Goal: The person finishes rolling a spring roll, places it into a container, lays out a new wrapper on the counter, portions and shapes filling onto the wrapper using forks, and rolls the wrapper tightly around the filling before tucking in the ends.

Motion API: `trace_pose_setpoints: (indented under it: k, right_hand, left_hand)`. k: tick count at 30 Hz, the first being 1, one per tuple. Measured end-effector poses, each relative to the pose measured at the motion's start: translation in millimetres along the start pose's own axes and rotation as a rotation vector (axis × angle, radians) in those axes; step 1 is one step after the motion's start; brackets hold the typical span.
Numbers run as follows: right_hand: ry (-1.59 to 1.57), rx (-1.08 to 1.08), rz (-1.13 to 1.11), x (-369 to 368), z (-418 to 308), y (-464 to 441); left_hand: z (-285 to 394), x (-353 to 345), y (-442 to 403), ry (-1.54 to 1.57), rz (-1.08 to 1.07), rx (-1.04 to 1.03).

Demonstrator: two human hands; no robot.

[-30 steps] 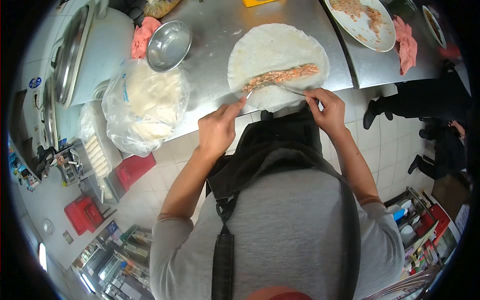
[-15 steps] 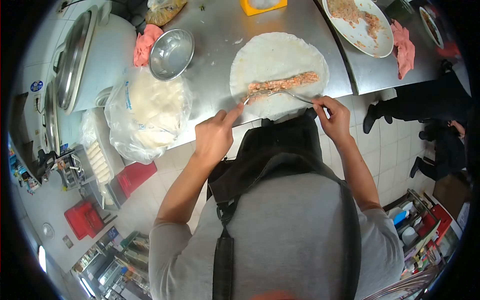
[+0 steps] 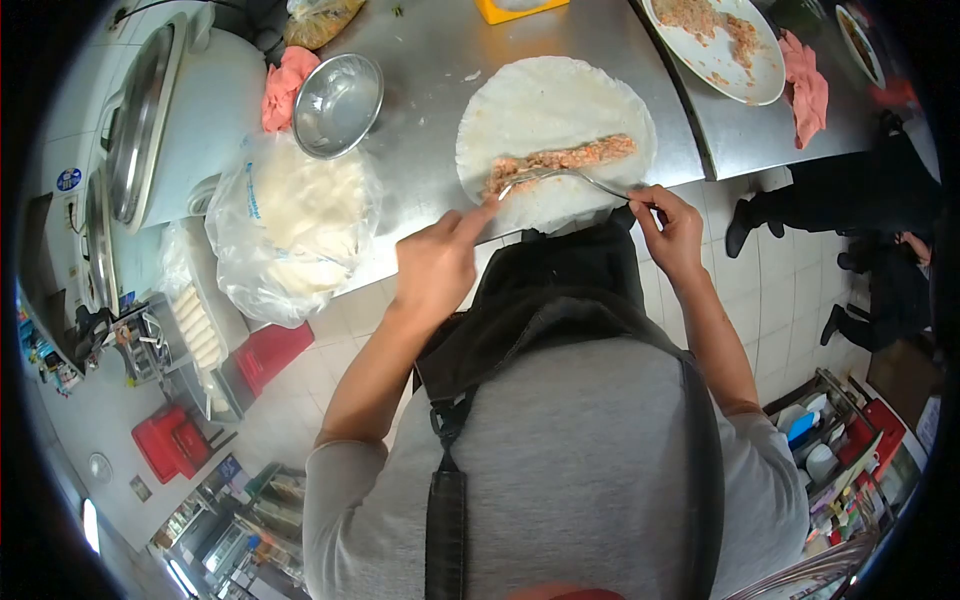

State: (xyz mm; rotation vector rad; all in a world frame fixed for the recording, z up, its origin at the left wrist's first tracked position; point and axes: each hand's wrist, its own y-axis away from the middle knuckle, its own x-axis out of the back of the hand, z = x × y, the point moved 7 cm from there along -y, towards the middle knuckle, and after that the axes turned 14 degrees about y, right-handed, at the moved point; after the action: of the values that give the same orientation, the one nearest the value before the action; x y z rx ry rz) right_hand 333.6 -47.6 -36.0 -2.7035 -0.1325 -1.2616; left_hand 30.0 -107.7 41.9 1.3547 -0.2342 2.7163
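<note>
A round white wrapper sheet (image 3: 550,95) lies flat on the steel table, overhanging slightly near its front edge. Across its lower half runs a strip of orange-pink minced filling (image 3: 585,153), looser at its left end. My right hand (image 3: 667,232) pinches the handle end of a metal spoon (image 3: 590,182). The spoon lies over the filling's near side, its head toward the left end. My left hand (image 3: 437,258) has its index finger stretched out to the spoon's head and the filling's left end, with the other fingers curled. Nothing shows in this hand.
Left of the sheet are a metal bowl (image 3: 338,106) and a plastic bag of white sheets (image 3: 262,225). A white plate (image 3: 765,85) with more filling stands at the back right, beside a pink cloth (image 3: 805,90). White rolls (image 3: 197,325) fill a tray at left. Other people's legs (image 3: 815,205) show at right.
My left index finger has moved slightly right and up, against the filling's left end. The spoon's head has shifted and turned a little there. My right hand keeps its grip.
</note>
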Motion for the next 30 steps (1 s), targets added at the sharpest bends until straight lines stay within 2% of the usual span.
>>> trace_pose_setpoints:
  k: [2,6,9,11,13,15,17,19,22,26,30]
  right_hand:
    - [-0.01,-0.031,-0.037,-3.1,1.6,1.0]
    - [-0.072,-0.021,-0.015,1.6,9.5,8.1]
    - [-0.077,-0.007,-0.009,1.3,2.8,8.8]
    - [-0.084,0.029,0.013,0.1,-4.8,6.6]
    - [0.049,0.07,0.083,3.5,-9.2,3.4]
    - [0.037,0.069,0.034,8.8,-8.9,6.7]
    - [0.02,0.074,-0.011,5.9,-9.6,4.9]
    - [0.01,0.304,0.108,4.4,-30.4,3.7]
    - [0.159,0.305,0.117,5.2,-40.2,-6.8]
    - [0.166,0.273,0.194,14.8,-24.0,-6.6]
    - [0.078,0.192,0.16,25.5,-3.3,-4.9]
  left_hand:
    - [-5.0,-19.6,-4.4,0.025,0.002,-0.006]
    - [2.4,-7.5,-6.0,0.044,-0.015,-0.009]
    - [-2.1,-4.1,-3.7,0.083,0.006,0.078]
    - [-6.0,-26.2,-4.9,0.093,0.023,-0.005]
    - [-3.6,-22.9,-9.3,0.083,0.001,0.015]
    - [1.3,-6.4,-9.1,0.2,0.065,-0.034]
    - [-3.8,-3.1,-11.8,0.189,0.108,-0.004]
    - [-13.2,-10.2,-11.1,0.176,0.146,0.03]
    - [-16.4,-48.4,1.6,0.063,0.172,-0.094]
    - [-17.1,-40.9,10.3,0.073,0.124,-0.067]
    - [-5.6,-26.0,-0.7,0.146,0.141,0.003]
